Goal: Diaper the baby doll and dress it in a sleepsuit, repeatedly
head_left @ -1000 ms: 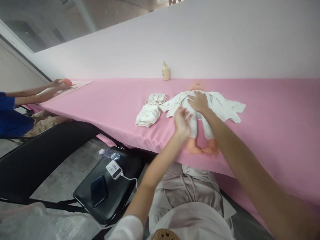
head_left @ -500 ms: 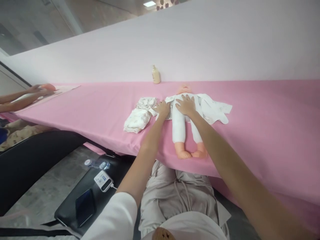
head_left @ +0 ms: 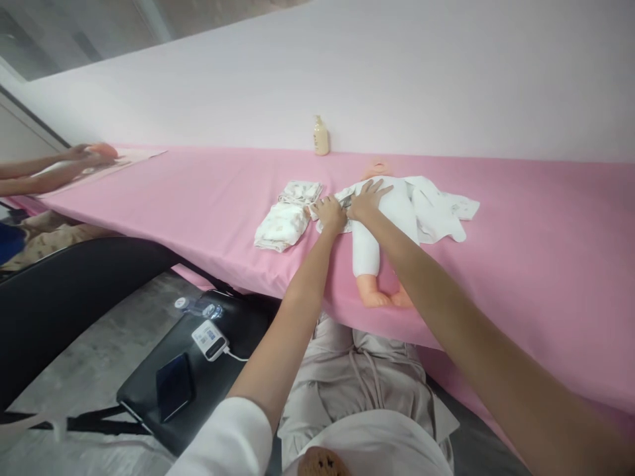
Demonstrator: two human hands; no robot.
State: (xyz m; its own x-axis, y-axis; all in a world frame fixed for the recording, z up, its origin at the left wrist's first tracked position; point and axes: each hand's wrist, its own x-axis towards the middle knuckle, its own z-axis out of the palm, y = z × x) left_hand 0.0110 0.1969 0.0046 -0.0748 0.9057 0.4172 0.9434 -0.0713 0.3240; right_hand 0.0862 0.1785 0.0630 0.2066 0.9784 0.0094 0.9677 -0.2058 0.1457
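Observation:
A baby doll (head_left: 368, 254) with a white cloth body lies on its back, feet towards me. Spread beneath it is a white baby shirt (head_left: 439, 215), one side fanned out to the right. My left hand (head_left: 331, 213) is closed over the shirt's left sleeve, beside the doll; its fingertips partly hide the cloth. Over the doll's upper chest, my right hand (head_left: 368, 199) lies with fingers spread and thumb side towards the left hand. Left of my hands sits a stack of folded white printed cloths (head_left: 284, 225).
A pump bottle (head_left: 321, 137) stands against the white partition (head_left: 446, 79). The pink-covered table (head_left: 208, 211) runs sideways. On a black chair (head_left: 133, 390) are a phone (head_left: 174, 387), a white device (head_left: 210, 340) and a plastic bottle (head_left: 196, 307). Another person's hands (head_left: 82, 158) handle a doll at far left.
My right hand has shifted to the doll's left-hand side, closer to my left hand. My left hand stays over the sleeve. The whole view has shifted slightly.

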